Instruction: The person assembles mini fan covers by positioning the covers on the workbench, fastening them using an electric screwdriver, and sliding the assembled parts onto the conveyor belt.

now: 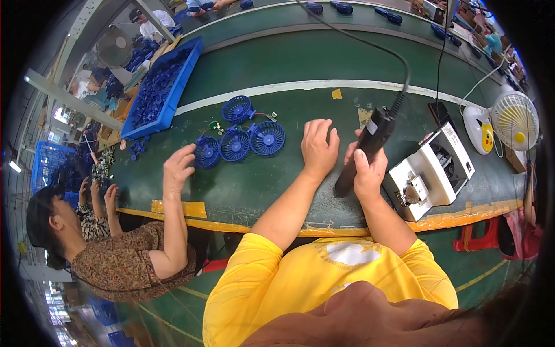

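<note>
Black electric screwdriver, cylindrical, pale-labelled, is trailing a coiled-sleeve cord | it is slanting over the tabletop, toward the near edge | right hand is clasping its body; left hand, loosely opened, is poising alongside

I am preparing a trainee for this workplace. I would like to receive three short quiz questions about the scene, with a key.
1. How many blue round grilles lie near the co-worker's raised hand?
2. True or false: the white box-shaped device stands to the right of the black corded tool.
3. Which of the wearer's own hands grips that tool?

Key:
1. Four.
2. True.
3. The right hand; the left hand holds nothing.
</note>
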The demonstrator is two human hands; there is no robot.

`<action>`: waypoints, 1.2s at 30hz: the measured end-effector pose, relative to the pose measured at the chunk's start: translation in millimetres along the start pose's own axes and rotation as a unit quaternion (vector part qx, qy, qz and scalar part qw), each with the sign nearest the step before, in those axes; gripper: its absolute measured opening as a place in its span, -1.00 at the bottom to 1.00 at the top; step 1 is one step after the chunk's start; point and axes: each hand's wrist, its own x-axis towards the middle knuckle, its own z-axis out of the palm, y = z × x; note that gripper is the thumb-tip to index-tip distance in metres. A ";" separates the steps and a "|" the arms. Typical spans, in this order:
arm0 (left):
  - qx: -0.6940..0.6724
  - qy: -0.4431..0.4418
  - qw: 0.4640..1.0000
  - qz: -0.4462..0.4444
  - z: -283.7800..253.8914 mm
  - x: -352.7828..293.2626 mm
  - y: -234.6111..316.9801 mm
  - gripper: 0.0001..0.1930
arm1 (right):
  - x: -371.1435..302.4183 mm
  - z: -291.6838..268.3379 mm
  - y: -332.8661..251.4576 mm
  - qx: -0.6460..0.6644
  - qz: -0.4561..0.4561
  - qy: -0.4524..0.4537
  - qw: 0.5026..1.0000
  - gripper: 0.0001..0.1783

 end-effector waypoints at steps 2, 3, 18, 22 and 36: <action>0.057 0.040 0.995 0.067 -8.0 6.6 4.4 -0.67 | -8.3 -1.9 -12.2 -0.025 -0.042 -0.008 0.999 -0.29; 0.103 0.043 0.991 0.069 -15.0 9.3 5.3 -0.62 | -13.7 -3.4 -16.1 -0.042 -0.062 -0.019 0.997 -0.26; 0.259 -0.107 0.958 -0.060 -69.0 -37.9 19.4 -0.35 | -64.6 -21.2 -68.5 0.028 0.057 -0.065 0.996 -0.18; 0.263 -0.134 0.954 -0.053 -72.5 -81.2 9.9 -0.44 | -82.1 -43.7 -63.8 0.092 0.072 -0.062 0.991 -0.14; 0.059 -0.175 0.982 0.039 -75.5 -203.8 48.1 -0.75 | -48.6 -109.6 -133.9 0.021 -0.105 -0.043 0.993 -0.04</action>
